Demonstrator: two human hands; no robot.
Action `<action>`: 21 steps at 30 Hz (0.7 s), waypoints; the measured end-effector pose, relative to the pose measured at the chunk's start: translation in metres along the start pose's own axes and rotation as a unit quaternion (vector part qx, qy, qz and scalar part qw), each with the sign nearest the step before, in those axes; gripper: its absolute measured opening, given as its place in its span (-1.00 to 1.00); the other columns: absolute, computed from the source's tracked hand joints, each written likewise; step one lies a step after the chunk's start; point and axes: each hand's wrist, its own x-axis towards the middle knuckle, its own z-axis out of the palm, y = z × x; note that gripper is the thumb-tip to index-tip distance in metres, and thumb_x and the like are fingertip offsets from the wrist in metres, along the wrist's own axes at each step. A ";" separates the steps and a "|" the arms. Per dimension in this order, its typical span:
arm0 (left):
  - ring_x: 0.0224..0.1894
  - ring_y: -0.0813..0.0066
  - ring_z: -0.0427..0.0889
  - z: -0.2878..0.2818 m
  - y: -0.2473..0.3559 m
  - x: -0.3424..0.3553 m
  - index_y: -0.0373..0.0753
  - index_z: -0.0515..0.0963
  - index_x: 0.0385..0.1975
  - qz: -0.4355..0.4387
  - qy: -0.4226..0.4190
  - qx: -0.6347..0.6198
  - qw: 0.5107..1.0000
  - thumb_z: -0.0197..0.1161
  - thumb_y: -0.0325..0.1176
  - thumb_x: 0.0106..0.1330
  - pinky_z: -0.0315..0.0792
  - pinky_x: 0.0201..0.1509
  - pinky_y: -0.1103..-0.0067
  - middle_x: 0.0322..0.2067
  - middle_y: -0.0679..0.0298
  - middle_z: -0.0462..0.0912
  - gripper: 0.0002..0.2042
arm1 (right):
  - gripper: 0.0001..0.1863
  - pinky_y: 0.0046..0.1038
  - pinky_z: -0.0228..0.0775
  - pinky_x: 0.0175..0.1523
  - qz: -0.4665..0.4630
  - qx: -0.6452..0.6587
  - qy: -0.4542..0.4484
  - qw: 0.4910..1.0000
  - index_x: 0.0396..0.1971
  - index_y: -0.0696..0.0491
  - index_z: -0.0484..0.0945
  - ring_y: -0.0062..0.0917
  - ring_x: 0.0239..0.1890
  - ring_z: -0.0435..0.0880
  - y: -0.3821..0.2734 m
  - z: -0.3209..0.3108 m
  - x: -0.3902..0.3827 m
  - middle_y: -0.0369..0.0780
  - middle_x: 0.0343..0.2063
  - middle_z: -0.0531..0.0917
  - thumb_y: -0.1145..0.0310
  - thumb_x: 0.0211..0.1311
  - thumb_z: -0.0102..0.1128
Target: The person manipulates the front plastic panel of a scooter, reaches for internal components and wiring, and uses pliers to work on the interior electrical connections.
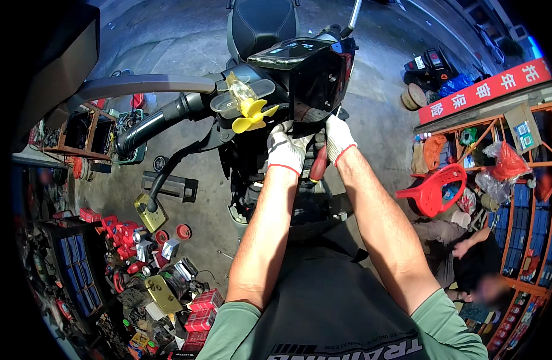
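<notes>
A black scooter's front end stands before me, its dash display (285,53) at the top and a glossy black panel (318,84) below it. My left hand (286,150), in a white knit glove with a red cuff, is closed under the panel's lower edge; what its fingertips hold is hidden. At the panel's lower right corner, my right hand (339,138), gloved alike, is closed on the edge. Between my wrists, a red-handled screwdriver (318,166) points up into the opened front body (252,162); I cannot tell whether either hand touches it.
A yellow propeller ornament (252,117) sits on the left handlebar (162,123). Red boxes (204,309) and loose parts crowd the floor at left. At right are a red plastic chair (435,189), orange shelving (516,282) and another person (474,258) sitting low.
</notes>
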 end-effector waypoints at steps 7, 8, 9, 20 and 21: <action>-0.06 0.00 0.54 -0.009 0.000 -0.013 -0.35 0.43 -0.22 0.020 0.003 -0.058 0.998 -0.08 -0.47 0.27 0.40 0.10 0.01 -0.17 -0.01 0.54 -0.82 | -0.71 -0.47 0.10 -0.66 0.006 0.020 -0.032 0.999 -0.62 -0.06 0.40 -0.56 -0.78 0.30 0.004 -0.011 0.013 -0.36 -0.78 0.31 0.08 0.13 0.15; -0.07 0.00 0.55 -0.016 0.004 -0.011 -0.37 0.45 -0.26 0.023 0.012 -0.073 0.997 -0.06 -0.47 0.25 0.39 0.12 0.02 -0.20 -0.03 0.56 -0.83 | -0.71 -0.47 0.09 -0.67 0.020 0.019 -0.024 0.999 -0.60 -0.06 0.39 -0.56 -0.78 0.29 0.005 -0.008 0.013 -0.35 -0.79 0.30 0.07 0.14 0.14; -0.07 0.01 0.55 -0.021 0.008 -0.009 -0.37 0.45 -0.26 0.031 0.028 -0.067 0.997 -0.05 -0.46 0.24 0.40 0.11 0.03 -0.20 -0.02 0.56 -0.82 | -0.70 -0.47 0.09 -0.67 0.033 0.018 -0.017 0.999 -0.58 -0.06 0.37 -0.55 -0.78 0.29 0.005 -0.004 0.011 -0.35 -0.79 0.28 0.06 0.15 0.13; -0.04 0.10 0.52 -0.031 -0.006 -0.017 -0.28 0.46 -0.20 0.035 -0.001 -0.150 0.988 0.00 -0.38 0.21 0.42 0.07 0.15 -0.11 0.06 0.54 -0.78 | -0.72 -0.51 0.02 -0.77 0.068 0.015 -0.079 0.994 -0.62 -0.11 0.34 -0.59 -0.85 0.22 -0.007 -0.006 0.010 -0.40 -0.83 0.29 0.12 0.25 0.01; -0.05 0.10 0.53 -0.031 -0.005 -0.021 -0.28 0.47 -0.20 0.040 0.007 -0.143 0.989 0.00 -0.39 0.21 0.43 0.05 0.16 -0.12 0.06 0.55 -0.78 | -0.73 -0.51 0.02 -0.77 0.068 0.025 -0.070 0.995 -0.62 -0.11 0.36 -0.59 -0.85 0.22 -0.010 0.005 -0.005 -0.40 -0.83 0.29 0.13 0.24 0.01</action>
